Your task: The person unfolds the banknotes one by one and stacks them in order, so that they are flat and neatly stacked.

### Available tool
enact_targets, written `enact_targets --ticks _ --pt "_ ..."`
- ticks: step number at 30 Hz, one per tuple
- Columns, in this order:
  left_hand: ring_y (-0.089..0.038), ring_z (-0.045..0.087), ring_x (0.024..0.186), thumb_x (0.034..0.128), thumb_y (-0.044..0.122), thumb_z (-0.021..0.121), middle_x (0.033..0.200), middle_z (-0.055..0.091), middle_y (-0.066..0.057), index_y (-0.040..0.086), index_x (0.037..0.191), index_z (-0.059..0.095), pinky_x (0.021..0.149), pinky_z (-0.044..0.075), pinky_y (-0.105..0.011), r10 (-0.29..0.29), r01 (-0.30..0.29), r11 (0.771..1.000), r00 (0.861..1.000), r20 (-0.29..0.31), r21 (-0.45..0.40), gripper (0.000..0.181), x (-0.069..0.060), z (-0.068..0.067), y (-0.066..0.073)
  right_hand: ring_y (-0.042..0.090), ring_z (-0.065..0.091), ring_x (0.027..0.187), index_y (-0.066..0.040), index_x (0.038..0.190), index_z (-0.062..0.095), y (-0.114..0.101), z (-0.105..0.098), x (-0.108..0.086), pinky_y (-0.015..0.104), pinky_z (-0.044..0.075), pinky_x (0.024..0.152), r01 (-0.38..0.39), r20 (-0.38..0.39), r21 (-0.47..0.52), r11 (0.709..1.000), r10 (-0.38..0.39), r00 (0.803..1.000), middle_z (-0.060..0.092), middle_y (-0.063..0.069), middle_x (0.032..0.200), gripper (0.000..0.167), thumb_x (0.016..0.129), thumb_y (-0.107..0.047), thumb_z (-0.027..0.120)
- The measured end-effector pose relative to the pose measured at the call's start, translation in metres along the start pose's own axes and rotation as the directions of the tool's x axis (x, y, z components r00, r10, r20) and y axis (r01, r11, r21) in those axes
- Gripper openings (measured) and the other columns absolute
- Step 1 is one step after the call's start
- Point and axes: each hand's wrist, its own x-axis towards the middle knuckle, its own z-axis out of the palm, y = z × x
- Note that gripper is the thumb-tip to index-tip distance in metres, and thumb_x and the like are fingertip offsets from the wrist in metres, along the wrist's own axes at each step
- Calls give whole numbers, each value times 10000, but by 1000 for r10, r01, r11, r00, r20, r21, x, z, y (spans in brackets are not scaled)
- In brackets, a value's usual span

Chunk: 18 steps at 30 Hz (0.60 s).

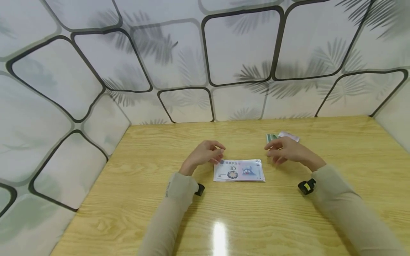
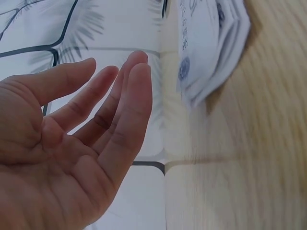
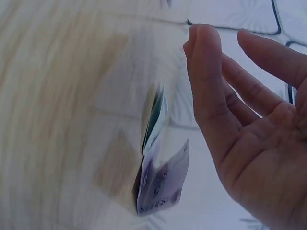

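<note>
A small stack of pale blue-violet banknotes (image 1: 238, 171), the top one marked 10, lies flat on the table. In the left wrist view the edges of several layered notes (image 2: 216, 48) show. Just beyond the stack's upper left corner is my left hand (image 1: 206, 153), fingers loosely bent, holding nothing. My right hand (image 1: 288, 151) hovers to the right of the stack, its fingers also loosely bent around nothing. Behind it, partly hidden, lie a green note (image 1: 271, 137) and a purple note (image 1: 289, 136). The right wrist view shows the purple note (image 3: 165, 184) creased and standing up.
The wooden table (image 1: 144, 213) meets a patterned wall (image 1: 241, 46) at the back and a similar wall on the left. A dark camera is strapped at each wrist. A bright light reflection falls on the table's front part.
</note>
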Motion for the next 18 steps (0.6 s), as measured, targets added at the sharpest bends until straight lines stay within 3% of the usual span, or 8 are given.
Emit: enact_targets --ticks 5,18 --pt "-293 709 894 1050 108 570 1017 687 -207 -77 1285 624 772 622 -344 6 -6 1000 1000 1 -10 303 8 6 2 266 693 794 194 1313 510 6 -16 -8 380 629 727 -46 -80 37 998 49 996 681 150 908 405 1029 -82 594" --pt "-364 693 985 1057 99 550 1143 651 -281 -88 1303 597 861 606 -403 61 -58 995 998 33 -77 312 25 16 9 186 692 803 238 1303 472 22 -33 -20 366 630 735 -44 -137 74 996 54 989 693 176 1023 430 1014 -50 608"
